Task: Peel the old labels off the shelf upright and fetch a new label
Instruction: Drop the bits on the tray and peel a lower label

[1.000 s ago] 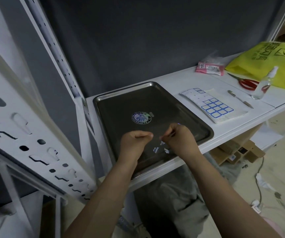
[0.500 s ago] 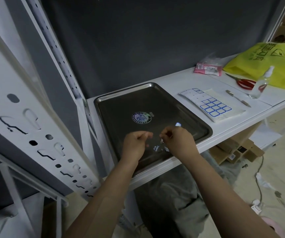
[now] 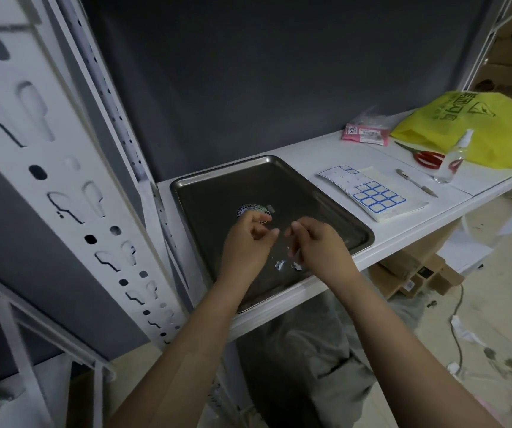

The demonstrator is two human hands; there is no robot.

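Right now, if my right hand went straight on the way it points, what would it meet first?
Probably your left hand: the right hand points up-left at it across a small gap, above the dark stainless-steel tray. Depth is unclear, so it might instead pass beside it toward the round sticker.

A white shelf (image 3: 310, 156) carries everything. At its left end sits a dark metal tray (image 3: 310, 205), reaching almost to the front edge. Just right of the tray lies a sheet of blue-bordered labels (image 3: 369, 189), and beside that a slim pen-like tool (image 3: 415, 182). Farther right stand a clear spray bottle (image 3: 450, 162) and red-handled scissors (image 3: 429, 157), partly under a yellow plastic bag (image 3: 477, 128). A pink packet (image 3: 365, 134) lies near the back wall.
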